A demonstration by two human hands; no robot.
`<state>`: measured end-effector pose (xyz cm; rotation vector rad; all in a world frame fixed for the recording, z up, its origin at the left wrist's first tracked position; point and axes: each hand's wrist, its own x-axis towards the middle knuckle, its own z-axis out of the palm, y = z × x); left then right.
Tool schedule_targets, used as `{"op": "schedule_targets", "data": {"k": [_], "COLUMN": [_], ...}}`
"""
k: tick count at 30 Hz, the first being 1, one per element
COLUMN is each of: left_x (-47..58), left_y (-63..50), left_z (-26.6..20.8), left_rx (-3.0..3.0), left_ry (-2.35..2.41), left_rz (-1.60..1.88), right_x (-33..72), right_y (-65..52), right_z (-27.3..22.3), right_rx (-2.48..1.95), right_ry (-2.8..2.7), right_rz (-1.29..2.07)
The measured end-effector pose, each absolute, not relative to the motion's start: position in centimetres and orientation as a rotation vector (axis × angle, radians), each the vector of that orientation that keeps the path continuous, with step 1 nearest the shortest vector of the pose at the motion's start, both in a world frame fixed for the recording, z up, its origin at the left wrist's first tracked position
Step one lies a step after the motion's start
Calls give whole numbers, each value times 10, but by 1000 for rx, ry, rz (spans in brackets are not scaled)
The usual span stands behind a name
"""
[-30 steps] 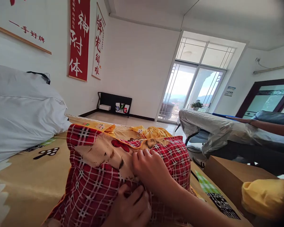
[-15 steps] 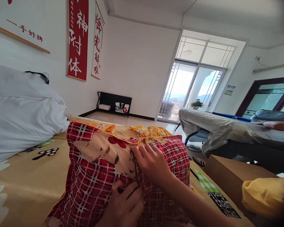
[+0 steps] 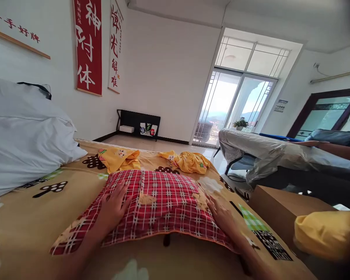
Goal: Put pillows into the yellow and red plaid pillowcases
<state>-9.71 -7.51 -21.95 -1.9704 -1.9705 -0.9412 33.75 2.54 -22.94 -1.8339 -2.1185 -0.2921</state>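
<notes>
A red plaid pillow [image 3: 163, 206] with orange piping and tan patches lies flat on a tan patterned cloth [image 3: 26, 233]. My left hand [image 3: 115, 204] rests on its left part, palm down and fingers spread. On the right edge lies my right hand [image 3: 221, 214], fingers stretched out against the fabric. Neither hand grips anything. Just beyond the pillow are a folded yellow printed cloth [image 3: 121, 158] and a bunched yellow cloth [image 3: 191, 161].
A white stuffed bag [image 3: 26, 136] stands at the left. At the right are a cardboard box [image 3: 291, 202], a yellow bundle [image 3: 326, 233] and a plastic-covered table [image 3: 268, 149], with another person's arm [image 3: 335, 149] over it. A low black shelf [image 3: 137, 124] stands by the far wall.
The pillow went from raised in front of me to lying flat, its plaid side up. My hands let go of its middle opening and moved apart to its two sides.
</notes>
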Motion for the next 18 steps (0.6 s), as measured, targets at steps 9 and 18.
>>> {"op": "schedule_targets", "data": {"k": [9,18], "left_x": [-188,-210], "left_y": [-65,-57], "left_z": [-256,-212], "left_rx": [-1994,-2123], "left_ry": [-2425,-2976], "left_rz": [-1073,-1505], "right_x": [379,397], "right_y": [-1,27], "right_z": [-303,-275], "right_rx": [-2074,-2195], "right_ry": [-2004,-1784], "right_rz": [-20,309]}}
